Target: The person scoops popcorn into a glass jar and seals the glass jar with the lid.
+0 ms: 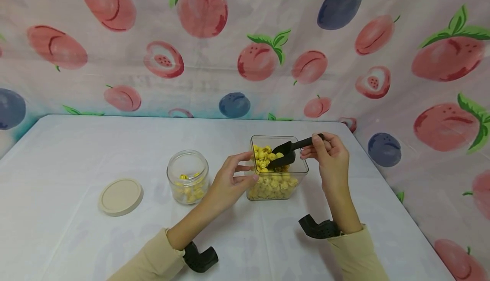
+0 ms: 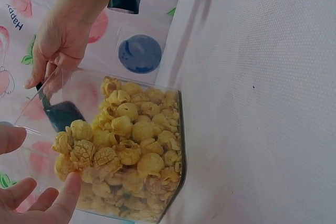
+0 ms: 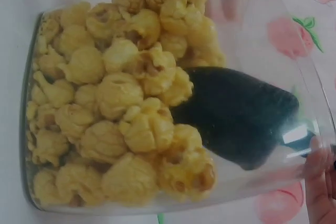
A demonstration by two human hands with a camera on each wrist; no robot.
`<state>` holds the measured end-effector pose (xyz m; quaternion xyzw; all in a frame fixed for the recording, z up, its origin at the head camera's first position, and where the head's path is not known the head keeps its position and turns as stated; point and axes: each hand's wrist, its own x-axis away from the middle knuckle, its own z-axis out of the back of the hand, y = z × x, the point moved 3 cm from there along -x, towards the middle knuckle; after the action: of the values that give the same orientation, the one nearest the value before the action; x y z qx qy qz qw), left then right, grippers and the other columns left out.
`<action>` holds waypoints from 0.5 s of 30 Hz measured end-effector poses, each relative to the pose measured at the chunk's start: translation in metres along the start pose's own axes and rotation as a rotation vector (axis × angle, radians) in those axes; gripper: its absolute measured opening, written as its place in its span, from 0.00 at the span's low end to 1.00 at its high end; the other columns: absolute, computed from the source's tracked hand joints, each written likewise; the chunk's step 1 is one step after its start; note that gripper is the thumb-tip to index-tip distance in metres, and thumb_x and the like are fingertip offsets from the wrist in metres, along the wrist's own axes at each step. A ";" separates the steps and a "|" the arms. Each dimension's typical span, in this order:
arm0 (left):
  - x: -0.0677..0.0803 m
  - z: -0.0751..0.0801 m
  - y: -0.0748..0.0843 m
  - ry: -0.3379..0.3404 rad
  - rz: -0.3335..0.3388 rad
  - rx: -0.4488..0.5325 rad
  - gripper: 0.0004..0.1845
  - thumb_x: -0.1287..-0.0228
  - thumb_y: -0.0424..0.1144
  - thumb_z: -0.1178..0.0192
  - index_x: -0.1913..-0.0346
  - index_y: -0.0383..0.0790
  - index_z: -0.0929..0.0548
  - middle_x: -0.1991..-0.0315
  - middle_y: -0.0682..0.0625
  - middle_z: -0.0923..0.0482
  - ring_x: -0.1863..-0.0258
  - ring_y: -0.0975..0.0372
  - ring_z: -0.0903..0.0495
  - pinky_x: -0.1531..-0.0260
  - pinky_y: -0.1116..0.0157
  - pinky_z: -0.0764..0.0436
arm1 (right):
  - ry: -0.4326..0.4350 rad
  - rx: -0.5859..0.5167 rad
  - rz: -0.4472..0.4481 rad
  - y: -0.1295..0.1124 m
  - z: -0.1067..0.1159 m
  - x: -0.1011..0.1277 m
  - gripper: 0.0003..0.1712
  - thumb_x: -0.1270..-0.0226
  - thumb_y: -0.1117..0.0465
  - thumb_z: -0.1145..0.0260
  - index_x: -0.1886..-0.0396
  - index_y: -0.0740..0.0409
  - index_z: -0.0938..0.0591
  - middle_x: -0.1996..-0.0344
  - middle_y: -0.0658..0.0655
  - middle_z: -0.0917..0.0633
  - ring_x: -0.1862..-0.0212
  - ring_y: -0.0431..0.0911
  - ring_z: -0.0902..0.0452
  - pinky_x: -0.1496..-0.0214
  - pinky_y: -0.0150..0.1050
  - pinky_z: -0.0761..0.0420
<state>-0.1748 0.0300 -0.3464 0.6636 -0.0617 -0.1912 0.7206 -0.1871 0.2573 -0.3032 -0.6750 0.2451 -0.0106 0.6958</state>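
Note:
A clear square-topped container (image 1: 277,185) of yellow popcorn (image 2: 126,145) stands right of the table's middle. My right hand (image 1: 331,157) grips the handle of a black scoop (image 1: 283,155) at the container's right rim. The scoop's bowl tilts down into the container, its lip among the popcorn; the right wrist view shows the dark bowl (image 3: 236,114) through the clear wall. At the container's left side is my left hand (image 1: 231,181), its fingers spread and its fingertips touching the wall near the rim. Just left of that hand stands a round clear jar (image 1: 187,162) with some popcorn inside.
A round beige lid (image 1: 121,196) lies flat on the white-covered table (image 1: 72,157), left of the jar. Behind the table and to its right hangs a fruit-print cloth (image 1: 206,64). Each wrist carries a black curved device (image 1: 319,227).

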 end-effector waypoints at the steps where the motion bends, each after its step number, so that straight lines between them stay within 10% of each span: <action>1: 0.000 0.000 0.000 0.000 0.001 0.000 0.29 0.38 0.34 0.40 0.34 0.42 0.35 0.38 0.45 0.36 0.45 0.54 0.27 0.49 0.62 0.20 | -0.011 -0.007 0.000 0.001 0.000 0.000 0.07 0.33 0.62 0.40 0.59 0.60 0.24 0.79 0.49 0.16 0.80 0.40 0.19 0.70 0.32 0.16; 15: 0.000 0.000 0.000 -0.010 0.000 0.016 0.30 0.38 0.34 0.40 0.34 0.42 0.36 0.39 0.45 0.37 0.44 0.53 0.27 0.49 0.62 0.20 | -0.192 -0.088 -0.064 0.004 -0.003 -0.002 0.08 0.31 0.61 0.44 0.57 0.59 0.24 0.78 0.49 0.15 0.77 0.40 0.20 0.71 0.31 0.17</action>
<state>-0.1750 0.0303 -0.3462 0.6683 -0.0666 -0.1941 0.7150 -0.1912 0.2561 -0.3063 -0.7103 0.1558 0.0424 0.6851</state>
